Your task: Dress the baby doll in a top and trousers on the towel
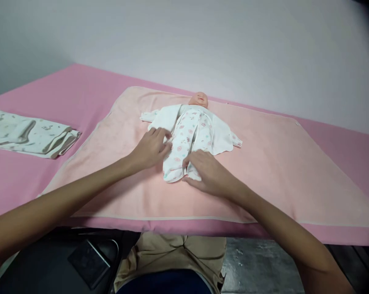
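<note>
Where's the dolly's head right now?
In the head view it's a bit right of centre: the doll's head lies by the far edge of the peach blanket, nearest the wall, just beyond the white clothes.

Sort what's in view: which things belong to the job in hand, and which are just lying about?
Seemingly in the job:
baby doll
printed white baby clothes on it, left hand and right hand close by
peach blanket beneath

Seemingly just lying about:
folded printed cloth, far left
dark flat rectangular object, lower left
</note>
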The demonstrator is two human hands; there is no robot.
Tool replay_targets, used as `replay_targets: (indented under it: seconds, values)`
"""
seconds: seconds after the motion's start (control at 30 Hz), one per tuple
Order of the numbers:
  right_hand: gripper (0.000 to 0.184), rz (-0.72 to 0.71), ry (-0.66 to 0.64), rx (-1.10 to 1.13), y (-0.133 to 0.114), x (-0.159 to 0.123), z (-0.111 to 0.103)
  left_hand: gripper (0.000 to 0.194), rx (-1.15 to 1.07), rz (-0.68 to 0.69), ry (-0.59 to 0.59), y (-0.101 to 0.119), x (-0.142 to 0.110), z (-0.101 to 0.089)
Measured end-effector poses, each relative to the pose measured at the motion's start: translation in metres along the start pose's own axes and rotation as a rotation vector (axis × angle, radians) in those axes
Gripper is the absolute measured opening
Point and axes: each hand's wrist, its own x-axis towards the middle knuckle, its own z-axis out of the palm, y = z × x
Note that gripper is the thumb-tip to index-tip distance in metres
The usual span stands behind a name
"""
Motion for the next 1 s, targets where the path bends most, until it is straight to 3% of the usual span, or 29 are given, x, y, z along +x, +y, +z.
replay_targets:
  seconds: [0.1,0.2,0.27,0.33,0.47,0.57,0.7,0.83,1.0]
  values:
    - [0.025,0.037,-0.005,-0.171,-0.011,-0.026,0.03,0.021,0.016,-0.028,-0.156,0.013,-0.067,-0.002]
    - [0.014,0.089,0.082,-0.235,-0.004,-0.023,0.06,0.02,-0.002,-0.04,-0.238,0.025,-0.096,0.009]
    - [0.004,0.108,0.135,-0.211,-0.003,-0.016,0.07,0.023,-0.041,-0.072,-0.191,0.032,-0.098,0.016]
    - [0.006,0.125,0.18,-0.142,-0.008,-0.011,0.072,0.027,-0.098,-0.101,-0.127,0.036,-0.094,0.018]
    - [0.015,0.21,0.277,0.008,-0.021,-0.016,0.06,0.024,-0.157,-0.07,-0.078,0.041,-0.087,0.01]
    - [0.018,0.243,0.324,0.001,-0.026,-0.024,0.052,0.02,-0.109,-0.149,-0.012,0.043,-0.093,0.002]
    - [0.014,0.219,0.296,-0.059,-0.032,-0.029,0.056,0.024,-0.089,-0.241,-0.008,0.05,-0.103,0.0]
    - [0.029,0.215,0.214,-0.144,-0.038,-0.022,0.069,0.019,-0.071,-0.249,-0.022,0.059,-0.102,-0.002]
    - [0.011,0.28,0.219,-0.061,-0.035,-0.011,0.068,0.014,-0.039,-0.256,-0.019,0.064,-0.095,-0.016]
